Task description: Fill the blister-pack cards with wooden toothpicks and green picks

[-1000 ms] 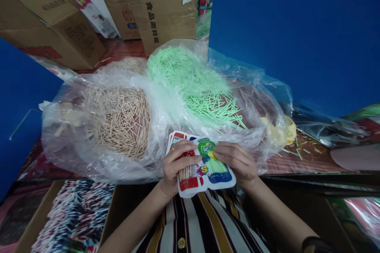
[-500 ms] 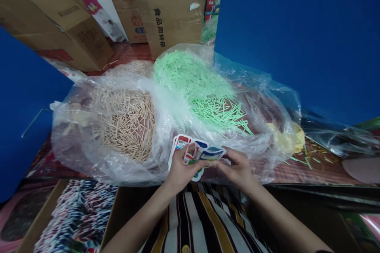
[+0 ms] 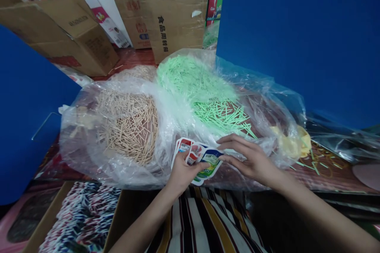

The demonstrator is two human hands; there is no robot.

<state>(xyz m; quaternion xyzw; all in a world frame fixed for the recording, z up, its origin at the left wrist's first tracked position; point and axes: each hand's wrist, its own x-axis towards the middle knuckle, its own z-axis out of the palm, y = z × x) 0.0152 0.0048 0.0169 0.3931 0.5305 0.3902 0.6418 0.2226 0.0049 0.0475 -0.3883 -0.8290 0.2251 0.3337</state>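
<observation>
Printed packets (image 3: 214,158), a small overlapping set, exact count unclear; held at the middle, above the front edge of the worktop.

Contents, left to right:
- Open carton (image 3: 50,213), lower left, packed with rows of red, white and blue pieces.
- Tan sticks (image 3: 133,132), loose heap, in clear plastic.
- Left hand (image 3: 181,172), closed on the packets, thumb on top. Best practice, in judgement: firm, flat thumb pressure near the lower edge, so the layers neither slip nor crease.
- Green sticks (image 3: 221,114), loose heap, behind the packets.
- Right hand (image 3: 249,158), fingers parted, tips at the packets' right edge; contact cannot be told. Advisable: a light pinch on one layer's rim only, pressing no printed face.
- Worktop (image 3: 329,178), reddish brown, bearing stray green sticks at right; the packets are better handled clear of the loose plastic.
</observation>
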